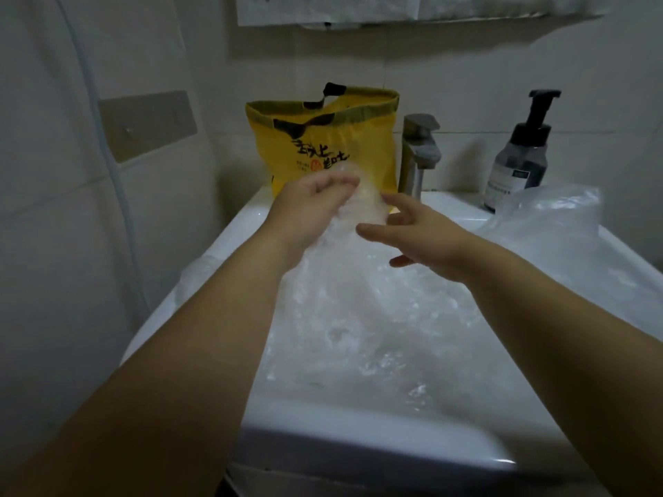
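Note:
A clear crinkled plastic bag (pixel 358 317) hangs over the white sink (pixel 222 252) and fills most of the basin. My left hand (pixel 308 213) grips its upper edge with curled fingers, just in front of a yellow bag. My right hand (pixel 419 238) is beside it on the right, fingers spread and relaxed, close to the plastic's top; whether it touches the plastic is unclear. The image is blurred around the hands.
A yellow bag (pixel 323 145) with black handles and lettering stands at the back of the sink. A metal faucet (pixel 419 152) is to its right, then a dark pump bottle (pixel 520 156). More clear plastic (pixel 552 217) lies on the sink's right rim. A tiled wall is at left.

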Action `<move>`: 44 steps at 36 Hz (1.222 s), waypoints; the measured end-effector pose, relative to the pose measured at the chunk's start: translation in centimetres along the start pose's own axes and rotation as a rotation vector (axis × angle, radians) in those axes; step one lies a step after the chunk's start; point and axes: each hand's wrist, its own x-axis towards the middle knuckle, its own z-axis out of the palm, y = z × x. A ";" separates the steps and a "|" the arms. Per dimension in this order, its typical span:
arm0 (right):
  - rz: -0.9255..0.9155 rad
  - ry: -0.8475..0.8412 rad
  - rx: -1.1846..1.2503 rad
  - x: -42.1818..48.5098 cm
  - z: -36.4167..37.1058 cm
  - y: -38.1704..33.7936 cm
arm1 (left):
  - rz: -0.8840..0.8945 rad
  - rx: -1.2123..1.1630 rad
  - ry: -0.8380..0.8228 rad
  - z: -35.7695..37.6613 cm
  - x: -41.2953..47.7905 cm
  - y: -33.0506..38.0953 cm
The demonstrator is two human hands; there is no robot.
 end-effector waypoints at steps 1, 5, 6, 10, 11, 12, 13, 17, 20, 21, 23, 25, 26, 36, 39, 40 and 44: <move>0.003 -0.032 0.042 -0.4 -0.1 0.0 | -0.013 -0.105 -0.031 0.3 -0.3 0.6; -0.021 0.107 0.313 -1.3 -1.2 0.4 | -0.065 -0.435 -0.098 1.8 -0.8 1.7; -0.018 0.118 0.440 -1.4 -1.5 0.4 | -0.062 -0.463 -0.085 2.1 -0.8 1.7; -0.028 0.153 0.808 -2.0 -3.2 0.7 | -0.077 -0.400 -0.025 3.9 -0.8 0.5; -0.031 0.182 0.863 -2.0 -3.6 0.9 | -0.083 -0.352 -0.012 4.4 -0.8 0.1; -0.037 0.202 0.915 -1.9 -4.0 1.1 | -0.083 -0.309 -0.010 5.0 -0.7 -0.2; -0.046 0.203 0.964 -1.8 -4.1 1.2 | -0.087 -0.270 -0.019 5.3 -0.7 -0.5; -0.077 0.159 1.072 -1.8 -4.8 1.5 | -0.065 -0.138 -0.146 6.8 -0.7 -1.5; -0.042 0.169 1.034 -1.3 -4.7 2.4 | -0.011 0.011 -0.182 7.4 -0.3 -2.4; -0.007 0.172 1.005 -1.0 -4.6 2.7 | 0.016 0.032 -0.169 7.5 -0.1 -2.7; 0.043 0.211 0.891 -0.4 -4.5 3.2 | 0.035 0.079 -0.090 7.6 0.3 -3.2; 0.031 0.274 0.773 0.3 -4.4 3.7 | 0.015 0.063 -0.023 7.5 0.9 -3.6; -0.004 0.325 0.686 0.3 -4.3 3.7 | -0.004 0.030 0.005 7.5 1.1 -3.5; -0.154 0.305 0.159 -0.3 -2.5 4.2 | -0.174 -0.597 -0.342 7.0 -0.2 -2.1; -0.127 0.207 0.177 -0.6 -2.6 4.1 | -0.208 -0.665 -0.407 6.6 -0.8 -1.6; -0.100 0.183 0.171 -0.7 -2.5 3.9 | -0.209 -0.690 -0.410 6.5 -0.9 -1.5; 0.014 0.177 0.341 -0.9 -2.8 3.3 | -0.220 -0.833 -0.373 5.9 -0.6 -1.4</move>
